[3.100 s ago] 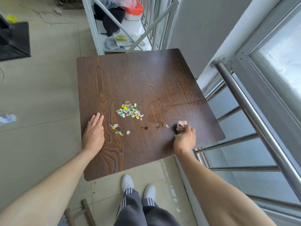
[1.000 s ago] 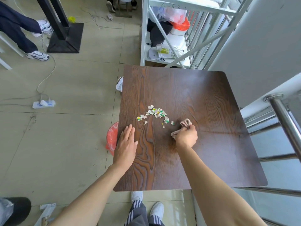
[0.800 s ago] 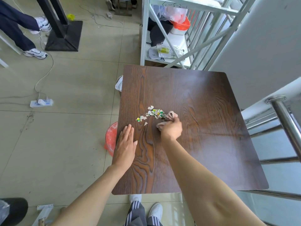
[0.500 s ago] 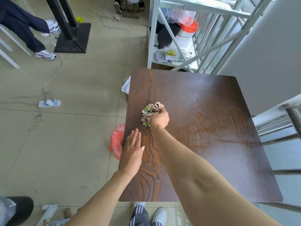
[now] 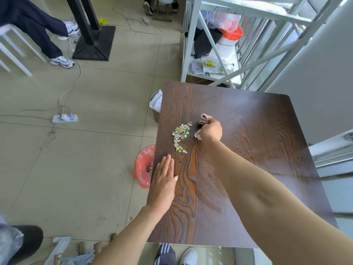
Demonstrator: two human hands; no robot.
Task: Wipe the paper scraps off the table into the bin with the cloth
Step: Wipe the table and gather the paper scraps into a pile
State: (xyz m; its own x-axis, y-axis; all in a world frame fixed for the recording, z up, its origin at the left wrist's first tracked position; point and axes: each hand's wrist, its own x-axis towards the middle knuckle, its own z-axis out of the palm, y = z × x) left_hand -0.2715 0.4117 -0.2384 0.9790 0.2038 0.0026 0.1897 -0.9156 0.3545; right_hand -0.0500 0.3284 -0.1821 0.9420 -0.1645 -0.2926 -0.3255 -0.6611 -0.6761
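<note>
One worktop (image 5: 248, 169), one cloth (image 5: 204, 119), one heap of paper scraps (image 5: 180, 133), two bins (image 5: 143, 165), two hands (image 5: 163, 183), one power strip (image 5: 65, 118)

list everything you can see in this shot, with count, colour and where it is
table: 1, dark brown wood, centre right
paper scraps: one small pile, white, green and yellow, near table's left edge
cloth: 1, pinkish beige, bunched in right hand
bin: 1, red bag liner, on floor under table's left edge
metal bucket: 1, grey, floor beside table's far left
power strip: 1, white, floor left
shelf rack: 1, white, behind table
left hand: flat on table's left edge
right hand: fisted on cloth, right of scraps
</note>
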